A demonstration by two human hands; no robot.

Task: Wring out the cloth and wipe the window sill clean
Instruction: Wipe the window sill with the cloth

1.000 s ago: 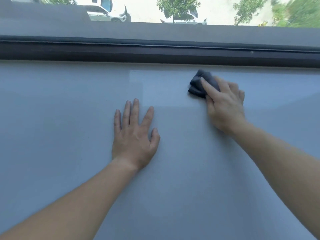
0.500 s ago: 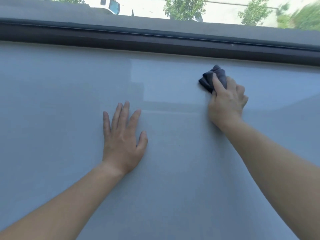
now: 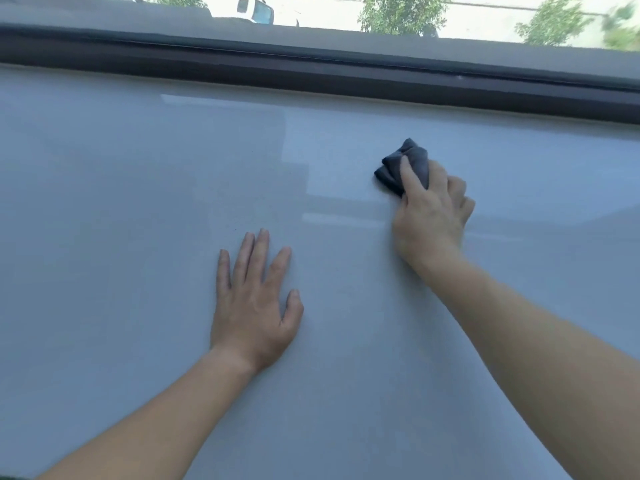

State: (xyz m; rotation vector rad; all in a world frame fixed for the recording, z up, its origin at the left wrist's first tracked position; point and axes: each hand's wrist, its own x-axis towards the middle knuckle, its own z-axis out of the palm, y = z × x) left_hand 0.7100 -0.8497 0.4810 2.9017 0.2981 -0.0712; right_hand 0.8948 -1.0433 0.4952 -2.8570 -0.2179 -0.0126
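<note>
Head view. Crumpled dark grey cloth point(image 3: 403, 164) is gripped by right hand point(image 3: 431, 216) on glossy pale grey window sill point(image 3: 138, 202), fwd-right of left hand point(image 3: 254, 303), laid flat w/ fingers spread. Sill runs left–right; strokes judged along it.

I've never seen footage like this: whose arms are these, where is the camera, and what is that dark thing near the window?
No machine here: these are a person's bare arms, filmed by a camera worn on their head, looking forward and down. The left hand lies flat, fingers spread, on the pale grey window sill. The right hand grips a bunched dark cloth against the sill, near the dark window frame. Outside are trees and a white vehicle.
</note>
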